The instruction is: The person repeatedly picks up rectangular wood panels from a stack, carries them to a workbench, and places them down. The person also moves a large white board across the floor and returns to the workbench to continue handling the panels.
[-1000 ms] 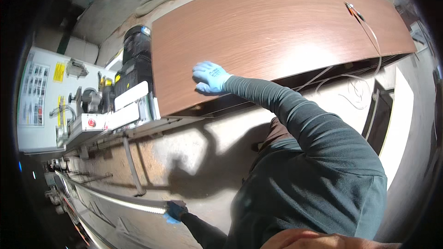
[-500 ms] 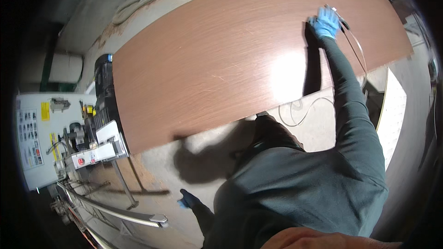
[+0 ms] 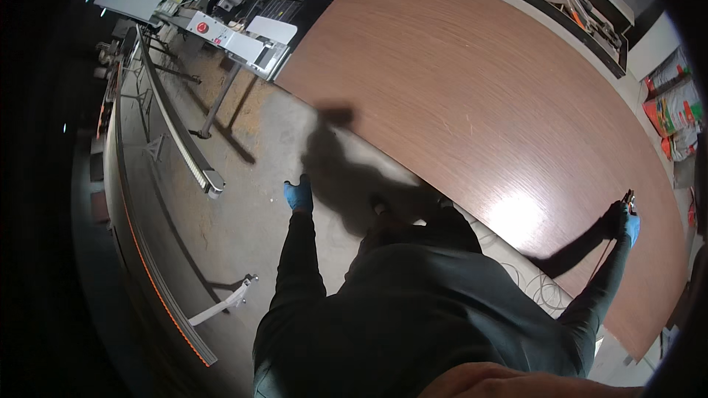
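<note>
Before me lies a large brown wood-grain panel [image 3: 442, 66] with light scratch marks. On its right part, my right hand [image 3: 630, 228] in a blue glove closes round a small dark hand tool [image 3: 628, 197]. A thin hose [image 3: 603, 259] runs back along my forearm; the glove hides most of the tool. My left hand [image 3: 299, 196], also blue-gloved, hangs over the floor off the panel's near edge. Its thumb stands apart from the fingers, and nothing shows in it.
A machine [image 3: 258, 44] with a white guard stands against the panel's left end. Long metal rails [image 3: 173, 133] on legs run along the left. Beyond the panel are a black tray [image 3: 571, 11] of tools and several bags [image 3: 671, 110]. Coiled hose [image 3: 549, 295] lies under the near edge.
My view has turned toward the left, so the machine now sits higher. My right hand has gone from lying over the tool to gripping it. The left arm reaches further out.
</note>
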A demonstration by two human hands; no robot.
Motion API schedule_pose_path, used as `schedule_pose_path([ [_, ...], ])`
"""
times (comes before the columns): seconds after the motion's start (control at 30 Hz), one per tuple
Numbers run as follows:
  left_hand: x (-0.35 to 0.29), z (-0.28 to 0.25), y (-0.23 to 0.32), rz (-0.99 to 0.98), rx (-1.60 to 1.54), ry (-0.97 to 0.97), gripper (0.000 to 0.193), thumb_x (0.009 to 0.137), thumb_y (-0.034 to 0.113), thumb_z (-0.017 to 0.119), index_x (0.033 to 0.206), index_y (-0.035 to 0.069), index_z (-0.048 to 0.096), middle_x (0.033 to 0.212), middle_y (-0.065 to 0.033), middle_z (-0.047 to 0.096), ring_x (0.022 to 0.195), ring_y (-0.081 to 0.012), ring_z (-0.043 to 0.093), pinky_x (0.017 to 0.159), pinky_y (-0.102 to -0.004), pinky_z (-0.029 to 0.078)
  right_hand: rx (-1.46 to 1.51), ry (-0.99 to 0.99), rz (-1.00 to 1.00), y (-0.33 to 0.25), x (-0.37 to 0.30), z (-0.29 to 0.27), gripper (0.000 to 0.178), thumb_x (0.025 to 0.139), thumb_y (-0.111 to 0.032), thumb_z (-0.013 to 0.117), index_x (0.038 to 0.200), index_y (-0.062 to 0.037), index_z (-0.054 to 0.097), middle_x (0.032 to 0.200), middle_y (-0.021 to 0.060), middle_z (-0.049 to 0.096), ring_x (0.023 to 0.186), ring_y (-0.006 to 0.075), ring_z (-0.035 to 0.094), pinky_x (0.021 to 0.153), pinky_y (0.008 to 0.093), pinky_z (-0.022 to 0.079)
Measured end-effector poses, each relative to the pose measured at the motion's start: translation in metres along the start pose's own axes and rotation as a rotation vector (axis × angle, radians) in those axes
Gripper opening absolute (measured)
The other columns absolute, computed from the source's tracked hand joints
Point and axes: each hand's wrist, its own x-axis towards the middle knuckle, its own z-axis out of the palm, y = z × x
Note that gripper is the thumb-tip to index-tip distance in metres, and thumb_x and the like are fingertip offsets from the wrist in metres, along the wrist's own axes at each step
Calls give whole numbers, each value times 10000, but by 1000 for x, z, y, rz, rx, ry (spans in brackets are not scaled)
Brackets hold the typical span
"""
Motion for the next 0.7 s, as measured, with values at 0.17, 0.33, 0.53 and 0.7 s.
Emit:
schedule_pose_path([
  [0.17, 20, 3, -19, -72, -164, -79, 773, 885, 378, 759, 1355, -171, 487, 1352, -265, 600, 1244, -304, 561, 1059, -401, 443, 465, -372, -267, -108, -77, 8, 435, 986, -413, 674, 1025, 17, 728, 785, 15, 679, 688, 116, 620, 602, 307, 482],
  [0.33, 74, 14, -53, -68, -183, -177, 634, 923, 356, 743, 1317, -107, 561, 1284, -199, 646, 1186, -257, 585, 1021, -374, 464, 842, -1075, -251, -284, -262, 43, 353, 1038, -335, 572, 1105, -12, 698, 865, 114, 726, 598, 132, 630, 515, 265, 492],
  [0.53, 153, 8, -91, 58, -193, -78, 481, 935, 329, 730, 1194, -56, 605, 1133, -134, 643, 1003, -251, 591, 887, -404, 491, 692, -1596, -16, -455, -474, 86, 465, 987, -353, 675, 1157, 75, 603, 848, 185, 701, 660, 192, 662, 584, 271, 539],
  [0.7, 214, -44, -86, -140, -556, -343, 734, 951, 335, 714, 1473, -97, 430, 1492, -256, 515, 1378, -345, 506, 1138, -406, 405, 647, -1569, -250, -543, -550, 113, 368, 972, -332, 711, 1068, 15, 634, 833, 149, 693, 679, 168, 667, 600, 271, 550],
])
